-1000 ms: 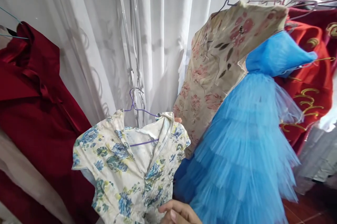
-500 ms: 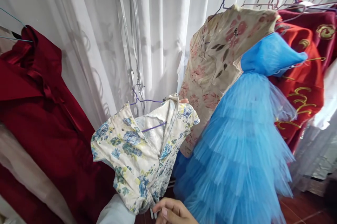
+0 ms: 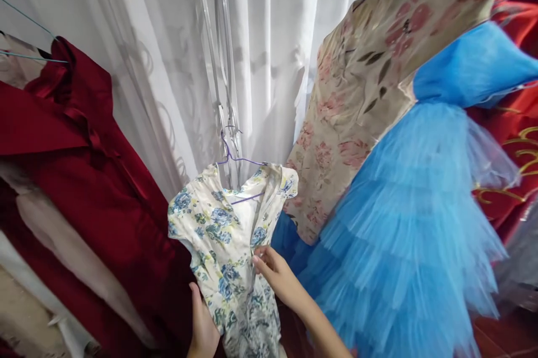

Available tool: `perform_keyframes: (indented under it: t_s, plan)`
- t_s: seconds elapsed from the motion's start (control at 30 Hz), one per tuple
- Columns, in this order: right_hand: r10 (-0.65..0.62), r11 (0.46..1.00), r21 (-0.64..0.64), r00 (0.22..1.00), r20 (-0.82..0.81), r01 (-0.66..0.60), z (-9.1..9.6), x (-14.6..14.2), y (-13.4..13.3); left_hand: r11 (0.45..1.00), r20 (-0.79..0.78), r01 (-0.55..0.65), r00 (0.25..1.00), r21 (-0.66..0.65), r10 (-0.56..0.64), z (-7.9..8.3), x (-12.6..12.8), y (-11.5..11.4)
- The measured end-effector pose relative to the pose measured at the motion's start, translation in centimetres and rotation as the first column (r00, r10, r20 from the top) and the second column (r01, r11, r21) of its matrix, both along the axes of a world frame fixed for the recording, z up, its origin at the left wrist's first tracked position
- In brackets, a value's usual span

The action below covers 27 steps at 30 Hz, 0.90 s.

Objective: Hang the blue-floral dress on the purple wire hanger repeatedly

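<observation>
A small flower dress (image 3: pixel 229 246) is in the lower middle of the frame. It is white with blue flowers and green leaves. It sits on a thin purple hanger (image 3: pixel 240 179). The hook of the hanger is right up against some clear plastic strips (image 3: pixel 222 55) that hang down in the top middle.

Both hands are on this dress. The left hand (image 3: pixel 204 330) is at the bottom edge of the frame, on the dress's left side. Its thumb points up along the cloth, and its other fingers are hidden behind the dress, so it looks closed on the cloth. The right hand (image 3: pixel 279 277) comes up from the bottom right. Its fingers (image 3: pixel 261 257) are pressed together on the front of the dress, pinching the cloth near the middle.

A white curtain (image 3: pixel 159 38) fills the back, from the upper left to the top middle. A big dark red dress (image 3: pixel 84 179) hangs on the left side, just beside the small dress. To the right hangs a tan dress with pink flowers (image 3: pixel 357 94), tilted to one side. In front of it, lower right, is a puffy blue dress (image 3: pixel 412 223) with many layers of net. The blue net is touching the right arm. At the far right edge is a red cloth with gold swirls (image 3: pixel 519 139).
</observation>
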State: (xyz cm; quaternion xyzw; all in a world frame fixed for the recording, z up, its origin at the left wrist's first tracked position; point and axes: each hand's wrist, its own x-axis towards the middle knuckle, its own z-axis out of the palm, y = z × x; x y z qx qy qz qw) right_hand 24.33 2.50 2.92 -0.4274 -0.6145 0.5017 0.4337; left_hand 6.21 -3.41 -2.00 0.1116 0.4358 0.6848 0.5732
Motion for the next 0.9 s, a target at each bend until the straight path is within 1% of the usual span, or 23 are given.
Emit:
perform_keyframes:
  t_s: [0.03,0.1,0.2,0.23,0.27,0.3,0.33,0.37,0.4,0.43,0.47,0.5,0.53,0.57,0.6,0.67,0.73,0.8,0.83,0.9]
  plan:
    - [0.019,1.0,0.02,1.0,0.004,-0.019,0.0,-0.9,0.5,1.0,-0.034,-0.01,0.999,-0.023,0.009,-0.4,-0.3,-0.4]
    - [0.06,0.997,0.043,0.998,-0.002,-0.06,0.2,-2.5,1.1,0.999,-0.164,-0.012,0.986,-0.034,0.006,-1.1,-0.7,-1.0]
    - [0.07,0.997,0.033,0.997,-0.022,-0.069,0.5,-3.7,1.5,1.0,-0.366,-0.015,0.931,-0.005,0.012,-1.8,-1.1,-1.2]
    - [0.061,0.998,0.016,0.997,-0.04,-0.061,0.5,-3.7,1.5,0.999,-0.431,-0.043,0.901,0.012,0.044,-1.9,-1.4,-1.2]
    - [0.05,0.999,-0.005,0.997,-0.06,-0.05,0.5,-3.5,1.4,0.993,-0.511,-0.109,0.851,0.053,0.121,-1.9,-1.7,-1.2]
    - [0.038,0.999,-0.026,0.996,-0.076,-0.04,0.4,-3.3,1.1,0.969,-0.597,-0.212,0.764,0.123,0.243,-1.9,-2.1,-1.1]
    - [0.032,0.998,-0.049,0.996,-0.087,-0.036,0.2,-3.0,0.9,0.923,-0.672,-0.319,0.637,0.217,0.378,-1.7,-2.4,-1.0]
    - [0.03,0.997,-0.072,0.995,-0.092,-0.036,0.1,-2.7,0.5,0.867,-0.726,-0.386,0.49,0.315,0.482,-1.5,-2.6,-0.9]
    - [0.032,0.995,-0.095,0.995,-0.093,-0.04,0.0,-2.4,0.1,0.828,-0.762,-0.393,0.361,0.4,0.539,-1.3,-2.6,-0.7]
    - [0.039,0.992,-0.117,0.995,-0.095,-0.05,0.0,-2.3,-0.4,0.831,-0.795,-0.328,0.277,0.449,0.539,-1.0,-2.2,-0.5]
    - [0.051,0.989,-0.136,0.994,-0.1,-0.064,0.0,-2.2,-0.8,0.87,-0.836,-0.201,0.245,0.451,0.49,-0.7,-1.6,-0.2]
    - [0.067,0.985,-0.15,0.992,-0.111,-0.083,0.0,-2.2,-1.3,0.908,-0.877,-0.042,0.244,0.416,0.413,-0.3,-0.8,0.2]
    - [0.086,0.981,-0.163,0.988,-0.126,-0.107,0.2,-2.3,-1.7,0.923,-0.906,0.1,0.255,0.371,0.337,0.0,0.2,0.6]
    - [0.106,0.976,-0.175,0.984,-0.142,-0.13,0.3,-2.4,-2.0,0.922,-0.921,0.191,0.267,0.337,0.282,0.4,1.2,1.0]
    - [0.12,0.971,-0.188,0.98,-0.158,-0.149,0.6,-2.5,-2.2,0.919,-0.926,0.231,0.28,0.32,0.252,0.7,2.2,1.3]
    - [0.097,0.972,-0.194,0.979,-0.181,-0.133,1.5,-2.6,-2.1,0.923,-0.922,0.219,0.301,0.316,0.245,1.3,3.6,1.9]
    - [0.009,0.987,-0.156,0.979,-0.203,-0.041,3.1,-2.7,-1.1,0.924,-0.923,0.215,0.294,0.316,0.247,1.6,4.2,2.2]
    - [-0.073,0.995,-0.085,0.964,-0.257,0.053,5.6,-3.0,0.8,0.917,-0.931,0.25,0.274,0.311,0.241,1.6,4.1,2.4]
    - [-0.089,0.996,-0.056,0.95,-0.3,0.075,7.1,-3.3,2.1,0.913,-0.936,0.271,0.26,0.306,0.237,1.5,3.9,2.4]
    - [-0.051,0.999,-0.007,0.924,-0.379,0.052,10.4,-4.2,5.0,0.908,-0.947,0.299,0.216,0.295,0.237,0.9,3.4,2.7]
